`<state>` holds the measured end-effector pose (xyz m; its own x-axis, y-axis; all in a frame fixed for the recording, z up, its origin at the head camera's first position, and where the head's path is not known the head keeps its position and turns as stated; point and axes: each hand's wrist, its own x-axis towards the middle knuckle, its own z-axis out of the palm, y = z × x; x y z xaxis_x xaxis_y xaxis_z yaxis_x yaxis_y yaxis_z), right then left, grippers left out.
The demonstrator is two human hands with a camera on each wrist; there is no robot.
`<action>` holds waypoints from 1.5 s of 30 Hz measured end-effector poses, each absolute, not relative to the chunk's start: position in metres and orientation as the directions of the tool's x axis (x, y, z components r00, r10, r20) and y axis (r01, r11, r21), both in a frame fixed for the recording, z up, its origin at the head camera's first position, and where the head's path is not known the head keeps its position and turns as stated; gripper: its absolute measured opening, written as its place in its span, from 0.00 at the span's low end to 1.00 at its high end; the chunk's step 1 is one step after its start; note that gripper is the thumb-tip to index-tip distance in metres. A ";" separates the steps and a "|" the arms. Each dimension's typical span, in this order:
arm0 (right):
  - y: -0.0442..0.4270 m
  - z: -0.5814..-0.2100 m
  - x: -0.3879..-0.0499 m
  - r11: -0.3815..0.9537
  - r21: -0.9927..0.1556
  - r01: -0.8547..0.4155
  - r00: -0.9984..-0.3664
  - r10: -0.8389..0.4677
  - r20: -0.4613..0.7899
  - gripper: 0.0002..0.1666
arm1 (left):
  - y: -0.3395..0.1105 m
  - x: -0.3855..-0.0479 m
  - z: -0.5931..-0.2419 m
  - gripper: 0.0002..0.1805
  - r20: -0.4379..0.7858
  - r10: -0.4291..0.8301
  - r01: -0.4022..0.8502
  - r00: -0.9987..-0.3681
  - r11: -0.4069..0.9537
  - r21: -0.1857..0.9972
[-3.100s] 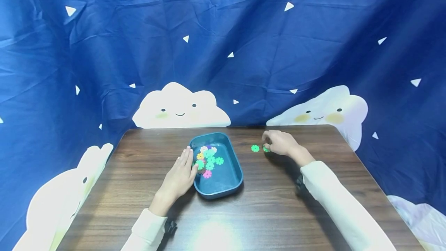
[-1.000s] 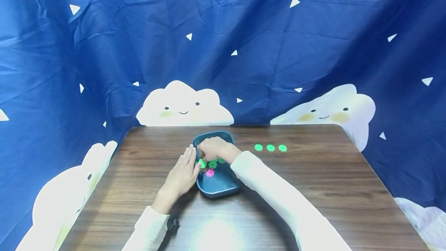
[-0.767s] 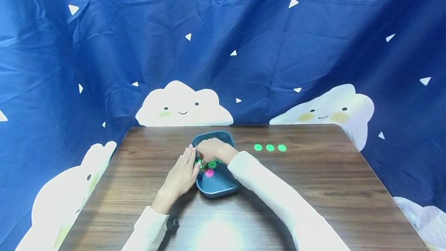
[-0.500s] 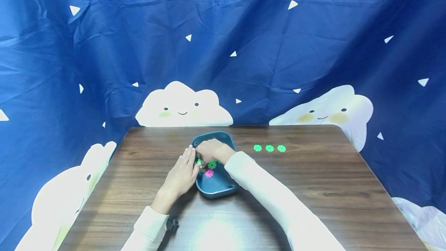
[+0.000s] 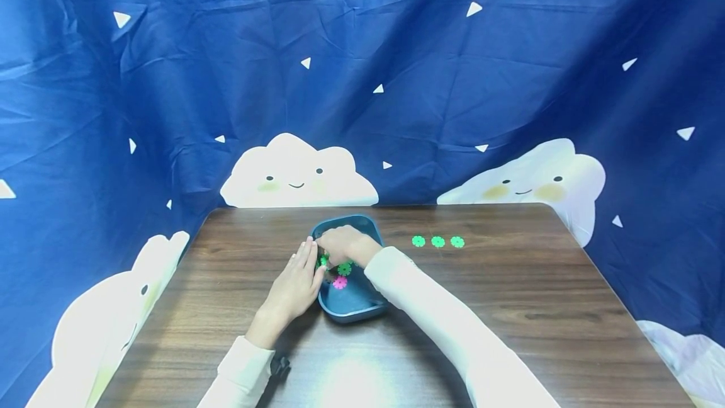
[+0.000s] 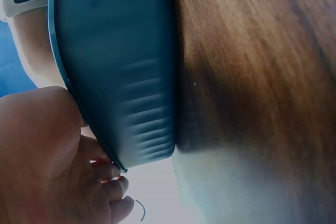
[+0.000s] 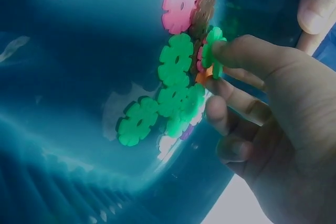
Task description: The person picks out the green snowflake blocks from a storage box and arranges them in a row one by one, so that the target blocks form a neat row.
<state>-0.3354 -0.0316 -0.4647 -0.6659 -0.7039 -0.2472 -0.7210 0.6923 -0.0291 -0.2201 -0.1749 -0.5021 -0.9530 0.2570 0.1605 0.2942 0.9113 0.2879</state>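
A dark teal tray (image 5: 354, 310) holds several flower-shaped plastic discs. My left hand (image 5: 291, 279) lies along its left rim with straight fingers, the thumb over the edge. My right hand (image 5: 342, 244) reaches into the tray and covers part of the pile. In the right wrist view, its thumb and fingers pinch a green flower-shaped disc (image 7: 213, 51) that stands tipped on edge. Beside that lie a pink disc (image 7: 181, 6), a brown disc (image 7: 203, 11), and more green discs (image 7: 176, 59). Orange, purple and pale ones are partly hidden.
Three green discs, the middle one (image 5: 438, 242) among them, lie in a row on the wooden table (image 5: 510, 307) right of the tray. A blue curtain (image 5: 396, 49) with white clouds hangs behind the table's far edge.
My right hand has left a green disc at the right, making a row of three, and moved left into the tray. There a green disc is now tilted up in its fingers. The left hand stays.
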 end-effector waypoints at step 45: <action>0.067 -0.416 -0.339 0.708 -0.164 -0.687 -0.714 -0.699 -0.032 0.18 | -0.175 -0.220 -0.501 0.37 0.131 0.243 0.270 -0.961 0.924 0.271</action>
